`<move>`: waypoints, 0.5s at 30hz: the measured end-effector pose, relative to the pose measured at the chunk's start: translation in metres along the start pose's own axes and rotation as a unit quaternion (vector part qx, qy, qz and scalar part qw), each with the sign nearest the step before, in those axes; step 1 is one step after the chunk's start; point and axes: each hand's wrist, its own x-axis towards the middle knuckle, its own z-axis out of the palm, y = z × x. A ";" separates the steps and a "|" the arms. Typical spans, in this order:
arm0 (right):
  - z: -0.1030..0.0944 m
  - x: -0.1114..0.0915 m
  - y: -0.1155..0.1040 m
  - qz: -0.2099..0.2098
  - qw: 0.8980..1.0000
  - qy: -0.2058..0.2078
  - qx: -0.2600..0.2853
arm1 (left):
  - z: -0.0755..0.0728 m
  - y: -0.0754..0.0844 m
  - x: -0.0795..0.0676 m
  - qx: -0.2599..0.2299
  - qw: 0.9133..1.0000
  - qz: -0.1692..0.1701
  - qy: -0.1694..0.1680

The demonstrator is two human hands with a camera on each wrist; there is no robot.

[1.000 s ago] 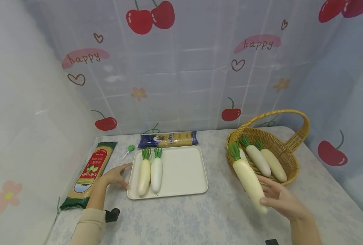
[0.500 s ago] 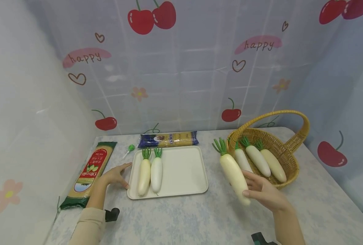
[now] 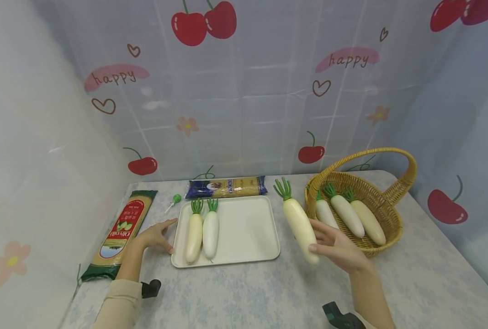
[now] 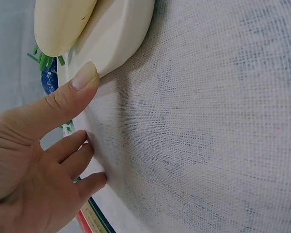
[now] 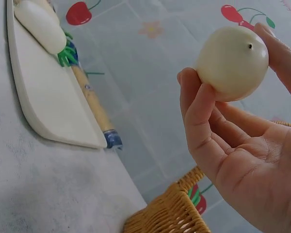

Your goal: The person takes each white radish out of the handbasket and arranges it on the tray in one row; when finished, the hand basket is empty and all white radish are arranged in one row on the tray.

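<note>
Between the thumb and fingers of my right hand (image 3: pixel 337 246) is a pale yellowish radish (image 3: pixel 299 221) with a green top, held in the air between the tray and the basket. In the right wrist view, the blunt end of this radish (image 5: pixel 233 63) faces the camera. My left hand (image 3: pixel 155 236) rests at the left edge of the cream tray (image 3: pixel 248 228), fingers spread and thumb at the rim. Two radishes lie side by side on the tray's left part, one yellowish (image 3: pixel 193 237) and one white (image 3: pixel 210 235).
A wicker basket (image 3: pixel 392 230) with a tall handle holds several radishes at the right. Behind the tray lies a blue-ended pasta packet (image 3: pixel 227 187). A green lollipop (image 3: pixel 176 198) and a red-and-green packet (image 3: pixel 122 230) are at the left. A printed curtain (image 3: pixel 244 91) hangs behind.
My right hand has carried the yellowish radish leftward, away from the basket and towards the tray. The left hand stays at the tray's edge.
</note>
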 end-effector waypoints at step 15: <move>0.014 0.029 0.003 0.035 0.999 0.026 -0.016 | 0.003 -0.001 0.002 0.004 1.000 -0.005 0.011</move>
